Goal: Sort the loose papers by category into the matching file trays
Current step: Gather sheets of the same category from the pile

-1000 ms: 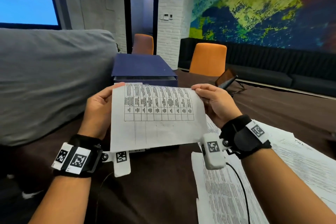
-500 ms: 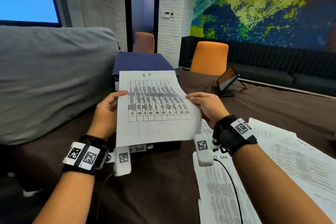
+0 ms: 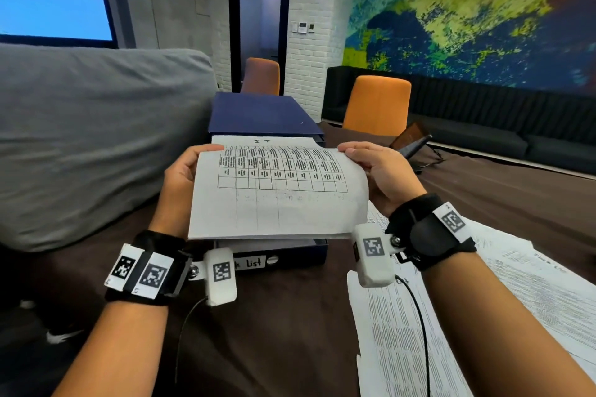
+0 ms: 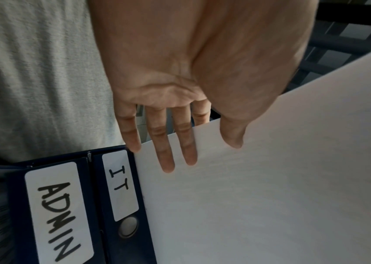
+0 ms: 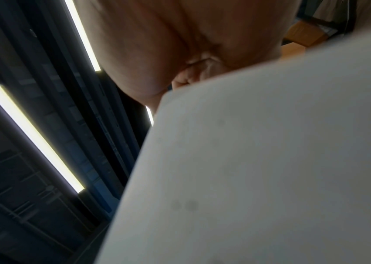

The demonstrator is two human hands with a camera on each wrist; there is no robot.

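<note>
Both hands hold one white sheet (image 3: 277, 203) printed with a table, above a dark blue file box (image 3: 290, 256) labelled "...k list". My left hand (image 3: 182, 177) pinches the sheet's left edge, thumb on top. In the left wrist view its fingers (image 4: 166, 148) lie straight along the underside of the sheet (image 4: 270, 187). My right hand (image 3: 383, 171) pinches the right edge. The sheet's top strip, headed "IT" (image 3: 264, 141), bends away toward a second blue box (image 3: 263, 113) behind. File spines read ADMIN (image 4: 58, 225) and IT (image 4: 120, 184). The right wrist view shows only blurred paper (image 5: 259, 169).
Loose printed papers (image 3: 403, 332) spread over the brown table (image 3: 274, 348) at the right, more of them (image 3: 532, 284) farther right. A large grey cushion (image 3: 80, 138) fills the left. A tablet on a stand (image 3: 411, 142) and orange chairs (image 3: 377, 103) are behind.
Half a second ago the sheet stood upright with its "IT" heading facing me. Its top has now tipped forward and down toward the blue boxes. Both hands keep their hold.
</note>
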